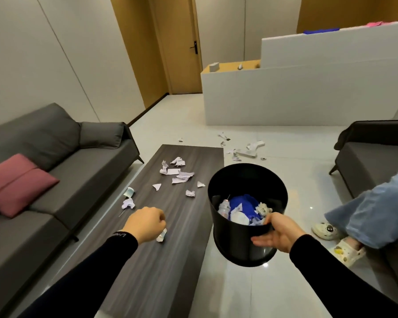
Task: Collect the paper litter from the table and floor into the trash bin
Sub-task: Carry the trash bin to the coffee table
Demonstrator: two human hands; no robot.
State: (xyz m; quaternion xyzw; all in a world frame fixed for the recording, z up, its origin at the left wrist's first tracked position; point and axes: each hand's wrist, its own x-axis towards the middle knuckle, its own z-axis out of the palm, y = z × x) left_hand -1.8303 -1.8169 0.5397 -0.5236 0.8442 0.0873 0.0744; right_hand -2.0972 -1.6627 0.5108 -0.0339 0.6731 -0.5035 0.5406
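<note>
My right hand (pixel 276 232) grips the near rim of a black trash bin (pixel 239 239), held above the floor beside the table's right edge. White paper and something blue lie inside it. My left hand (pixel 147 222) is curled over the dark wooden table (pixel 161 283), fingers closed on a crumpled paper scrap (pixel 161 235) that sticks out below them. Several crumpled papers (pixel 178 174) lie further along the table top. A paper cup (pixel 129 192) and another scrap (pixel 128 203) sit at the table's left edge. More paper litter (pixel 246 150) is scattered on the floor beyond the table.
A grey sofa (pixel 62 171) with a pink cushion (pixel 19 182) runs along the table's left. A dark armchair (pixel 372 154) stands at the right. A seated person's jeans leg (pixel 377 207) and white shoes (pixel 325 230) are close on the right. A white partition (pixel 285 97) stands behind.
</note>
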